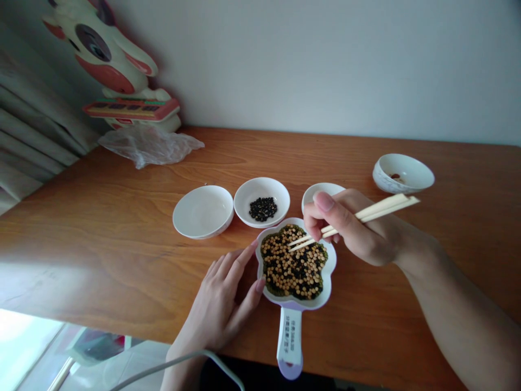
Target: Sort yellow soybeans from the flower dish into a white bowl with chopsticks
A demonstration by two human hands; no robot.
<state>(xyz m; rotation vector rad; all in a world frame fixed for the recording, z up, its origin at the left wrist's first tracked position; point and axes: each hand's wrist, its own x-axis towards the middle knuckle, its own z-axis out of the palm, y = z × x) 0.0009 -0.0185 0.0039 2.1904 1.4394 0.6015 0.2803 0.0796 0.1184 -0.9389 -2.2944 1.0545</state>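
Note:
My right hand (352, 225) is closed on a pair of light wooden chopsticks (385, 208). Their tips rest among the mixed beans (295, 266), yellow and black, in a flower-shaped white dish (330, 266) with a lilac edge. Its handle (289, 336), bearing a printed label, points toward me. My left hand (228, 293) lies to the left of this dish, fingers stretched out, with the index finger and thumb touching its rim. Just behind the dish, a white bowl (280, 195) contains black beans (262, 208). Another white bowl (325, 190) is partly covered by my right hand.
A white bowl (203, 212) stands at the left of the row. Farther back on the right, a patterned bowl (402, 172) holds a few brown bits. A clear plastic bag (152, 145) and a cow-shaped toy keyboard (134, 108) sit at the back left. A grey cable (191, 355) crosses my left forearm.

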